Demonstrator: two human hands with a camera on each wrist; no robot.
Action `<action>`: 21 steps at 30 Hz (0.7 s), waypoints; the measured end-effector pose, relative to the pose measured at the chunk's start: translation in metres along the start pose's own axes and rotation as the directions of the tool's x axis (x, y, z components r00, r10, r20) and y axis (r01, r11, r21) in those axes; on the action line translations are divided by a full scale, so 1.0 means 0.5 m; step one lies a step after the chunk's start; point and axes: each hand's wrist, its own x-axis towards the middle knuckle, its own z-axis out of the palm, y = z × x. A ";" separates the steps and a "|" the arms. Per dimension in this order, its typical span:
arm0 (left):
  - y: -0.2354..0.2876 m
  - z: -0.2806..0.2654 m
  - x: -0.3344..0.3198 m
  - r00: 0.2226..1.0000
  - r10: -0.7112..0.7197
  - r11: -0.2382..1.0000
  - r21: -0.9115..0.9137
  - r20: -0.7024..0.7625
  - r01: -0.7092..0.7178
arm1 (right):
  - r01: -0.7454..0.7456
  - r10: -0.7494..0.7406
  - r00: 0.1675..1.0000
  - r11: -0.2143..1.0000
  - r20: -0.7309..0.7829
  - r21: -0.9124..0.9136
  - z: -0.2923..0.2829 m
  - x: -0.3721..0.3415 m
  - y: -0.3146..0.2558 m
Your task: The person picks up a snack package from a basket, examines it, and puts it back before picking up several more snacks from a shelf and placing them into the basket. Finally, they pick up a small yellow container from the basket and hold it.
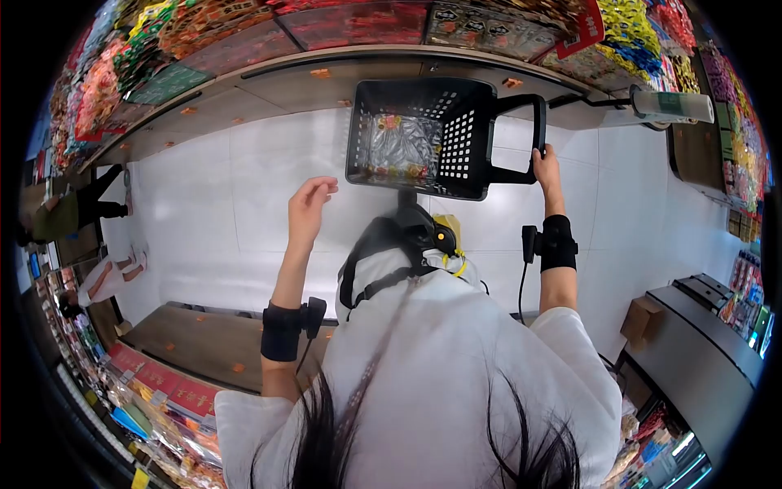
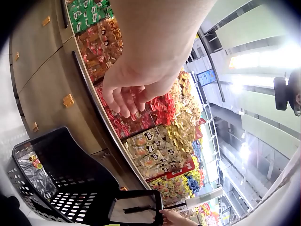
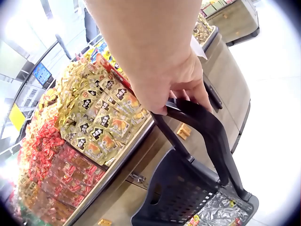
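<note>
Hair over shirt | left fingers relaxed, empty | right fingers gripping basket handle | snacks beyond

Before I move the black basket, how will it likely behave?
The black basket looks stiff, given its moulded, perforated walls. It's probably fairly light: clear plastic packaging lies low inside. The right hand grips only its handle, so it might swing.

Your basket: smooth, matt plastic. Film in it: glossy plastic. Your shirt: matt cloth. Floor: glossy.
</note>
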 end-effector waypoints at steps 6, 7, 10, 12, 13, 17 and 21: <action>0.003 0.043 0.046 0.999 -0.020 1.000 0.010 0.039 0.020 | -0.103 0.100 0.990 0.995 0.097 0.020 -0.018 0.013 -0.016; 0.004 0.046 0.050 0.999 -0.022 1.000 0.011 0.047 0.022 | -0.126 0.122 0.985 0.992 0.125 0.025 -0.023 0.014 -0.022; 0.004 0.059 0.067 0.997 -0.033 0.999 0.029 0.066 0.031 | -0.150 0.141 0.979 0.988 0.149 0.046 -0.037 0.011 -0.034; 0.003 0.068 0.086 0.994 -0.059 0.996 0.067 0.092 0.053 | -0.210 0.196 0.966 0.975 0.165 0.068 -0.045 0.013 -0.040; 0.003 0.072 0.094 0.992 -0.071 0.994 0.088 0.102 0.062 | -0.116 0.113 0.992 0.992 0.056 0.040 -0.048 0.011 -0.045; 0.021 0.090 0.114 0.990 -0.065 0.997 0.056 0.125 0.059 | 0.170 -0.153 0.972 0.982 -0.181 0.085 -0.103 -0.024 -0.138; 0.028 0.103 0.135 0.986 -0.082 0.996 0.050 0.147 0.075 | 0.307 -0.273 0.951 0.882 -0.144 0.358 -0.082 -0.050 -0.216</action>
